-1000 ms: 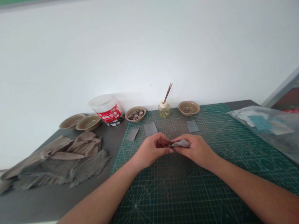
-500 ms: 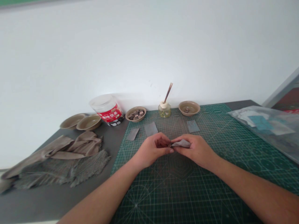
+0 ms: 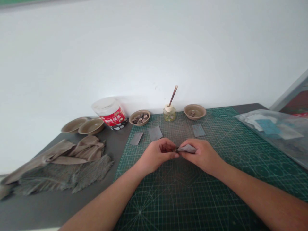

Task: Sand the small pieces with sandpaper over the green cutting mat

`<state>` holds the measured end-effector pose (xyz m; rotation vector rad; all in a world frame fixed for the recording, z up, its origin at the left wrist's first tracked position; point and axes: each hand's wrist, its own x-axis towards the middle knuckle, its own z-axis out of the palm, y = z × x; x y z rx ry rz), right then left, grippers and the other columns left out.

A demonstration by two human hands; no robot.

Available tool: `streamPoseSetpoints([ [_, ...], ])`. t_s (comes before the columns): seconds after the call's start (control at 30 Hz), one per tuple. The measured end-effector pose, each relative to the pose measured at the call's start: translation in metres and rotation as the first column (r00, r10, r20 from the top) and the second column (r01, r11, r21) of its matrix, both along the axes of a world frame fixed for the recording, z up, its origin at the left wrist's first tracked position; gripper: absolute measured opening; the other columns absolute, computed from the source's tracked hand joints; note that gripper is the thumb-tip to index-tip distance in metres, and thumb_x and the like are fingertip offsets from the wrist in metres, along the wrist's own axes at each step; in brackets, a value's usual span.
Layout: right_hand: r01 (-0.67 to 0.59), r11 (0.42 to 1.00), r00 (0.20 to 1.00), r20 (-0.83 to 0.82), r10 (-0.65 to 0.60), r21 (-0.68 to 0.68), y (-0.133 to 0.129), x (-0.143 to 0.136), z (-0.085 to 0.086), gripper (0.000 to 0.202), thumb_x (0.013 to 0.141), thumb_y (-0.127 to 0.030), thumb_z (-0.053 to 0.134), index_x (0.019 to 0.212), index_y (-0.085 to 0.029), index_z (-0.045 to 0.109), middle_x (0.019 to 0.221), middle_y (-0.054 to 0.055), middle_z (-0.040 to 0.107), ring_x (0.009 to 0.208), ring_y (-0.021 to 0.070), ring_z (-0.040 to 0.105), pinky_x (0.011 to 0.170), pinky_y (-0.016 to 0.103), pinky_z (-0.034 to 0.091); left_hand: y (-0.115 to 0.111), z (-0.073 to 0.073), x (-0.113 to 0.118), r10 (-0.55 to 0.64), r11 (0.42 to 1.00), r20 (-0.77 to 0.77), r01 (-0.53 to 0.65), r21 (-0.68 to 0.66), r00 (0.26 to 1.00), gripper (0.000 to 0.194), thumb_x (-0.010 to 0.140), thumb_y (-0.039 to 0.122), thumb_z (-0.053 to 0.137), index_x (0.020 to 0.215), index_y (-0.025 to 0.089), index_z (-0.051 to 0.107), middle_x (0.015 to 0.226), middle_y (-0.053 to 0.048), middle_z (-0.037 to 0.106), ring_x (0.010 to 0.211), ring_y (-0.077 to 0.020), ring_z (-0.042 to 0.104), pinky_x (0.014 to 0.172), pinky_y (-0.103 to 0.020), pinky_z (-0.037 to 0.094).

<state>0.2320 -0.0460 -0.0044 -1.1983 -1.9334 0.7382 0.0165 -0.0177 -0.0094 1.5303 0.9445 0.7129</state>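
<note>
My right hand (image 3: 202,153) is closed on a folded piece of grey sandpaper (image 3: 187,148), pinched between thumb and fingers. Facing it, my left hand (image 3: 160,154) pinches a small dark piece (image 3: 176,149), mostly hidden by the fingertips; its kind cannot be made out. The fingertips of both hands meet around this piece, over the green cutting mat (image 3: 156,199). Beyond the hands lie flat grey sandpaper pieces: one at the left (image 3: 137,138), another beside it (image 3: 155,133) and a third at the right (image 3: 198,130).
Along the wall stand a bowl of small brown chunks (image 3: 140,118), a reed diffuser (image 3: 169,113) and a bowl with a small piece inside (image 3: 195,111). Leftward are a plastic jar (image 3: 113,116), two bowls and a crumpled cloth (image 3: 72,163). A clear plastic bag (image 3: 276,128) lies right.
Both hands stay almost in place; the right hand and its sandpaper shift only very slightly against the small piece.
</note>
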Motion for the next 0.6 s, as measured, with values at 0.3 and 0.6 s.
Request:
streamPoseSetpoints([
  [0.3,-0.038,0.997,0.999,-0.013,0.038,0.068,-0.0005,0.0019,-0.0035,0.013,0.085,-0.021,0.071,0.094,-0.028,0.078,0.091,-0.002,0.075,0.084,0.0154,0.069,0.077,0.027,0.051,-0.0005,0.0015,0.0009,-0.01,0.998,0.043,0.012,-0.055,0.999,0.028,0.074,0.025,0.082,0.098,0.014,0.073,0.089,-0.006,0.075,0.079,-0.0165,0.066,0.075,-0.029,0.05],
  [0.6,-0.051,0.993,0.999,0.015,0.049,0.107,-0.0013,0.0016,-0.0035,0.016,0.085,-0.02,0.071,0.098,-0.027,0.078,0.093,-0.001,0.076,0.083,0.0149,0.07,0.077,0.026,0.051,0.0001,-0.0026,0.0006,-0.014,0.998,0.058,0.018,-0.068,0.998,0.029,0.075,0.025,0.082,0.101,0.014,0.075,0.094,-0.007,0.076,0.085,-0.0172,0.068,0.08,-0.029,0.051],
])
